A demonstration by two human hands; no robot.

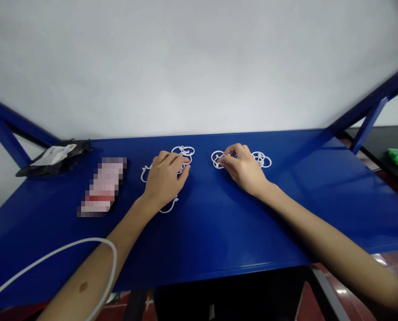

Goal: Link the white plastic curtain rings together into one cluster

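Note:
My left hand (167, 176) lies palm down over a loose group of white plastic rings, its fingers stretched out and apart. Rings show beyond its fingertips (182, 151), and an unjoined one (168, 209) curves out below the palm. Part of the group is hidden under the hand. My right hand (244, 167) is closed in a pinch at a white ring (218, 159) low over the blue tabletop. Just right of that hand, more overlapping white rings (261, 159) with small clasp-like ends rest on the table.
A blurred-out pink and black item (102, 187) lies on the blue table (212, 236) at left. Behind it sits a black plastic packet (56, 156) with a white label. A white cable (51, 254) loops over my left forearm. Blue braces (369, 122) flank the white wall.

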